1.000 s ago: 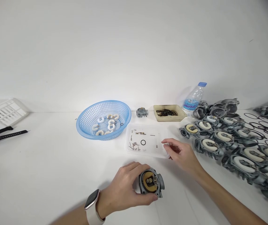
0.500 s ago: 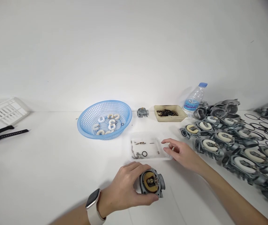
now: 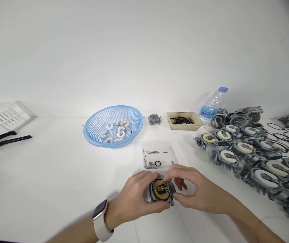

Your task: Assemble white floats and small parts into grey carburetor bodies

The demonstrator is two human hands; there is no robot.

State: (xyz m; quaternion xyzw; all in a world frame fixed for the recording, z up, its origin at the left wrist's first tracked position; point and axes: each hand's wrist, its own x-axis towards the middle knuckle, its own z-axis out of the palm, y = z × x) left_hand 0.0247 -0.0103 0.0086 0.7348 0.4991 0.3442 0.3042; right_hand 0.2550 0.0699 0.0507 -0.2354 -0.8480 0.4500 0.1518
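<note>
My left hand (image 3: 136, 194) is wrapped around a metal carburetor body (image 3: 155, 199) at the table's front, thumb along its near edge and fingers on its far side. A tan, curved float (image 3: 157, 194) and two brass jets show in the carburetor's open face. My right hand (image 3: 192, 187) is at the carburetor's right side, index finger at the upper rim and thumb at the right edge. Whether a small part is between those fingers I cannot make out. Just behind, a clear plastic tray (image 3: 163, 158) holds small metal parts and a black O-ring (image 3: 157, 163).
A blue basket (image 3: 88, 135) holds white and tan floats. Behind the tray stand a small carburetor (image 3: 154, 119), a cream tray (image 3: 198, 125) of black rings and a bottle (image 3: 211, 107). Several carburetors (image 3: 227, 158) crowd the right, beside scattered black rings (image 3: 283, 136). A black strap (image 3: 10, 140) lies left.
My right hand has moved left and nearer from the clear tray's right edge to the carburetor. My left hand still grips the carburetor in nearly the same place.
</note>
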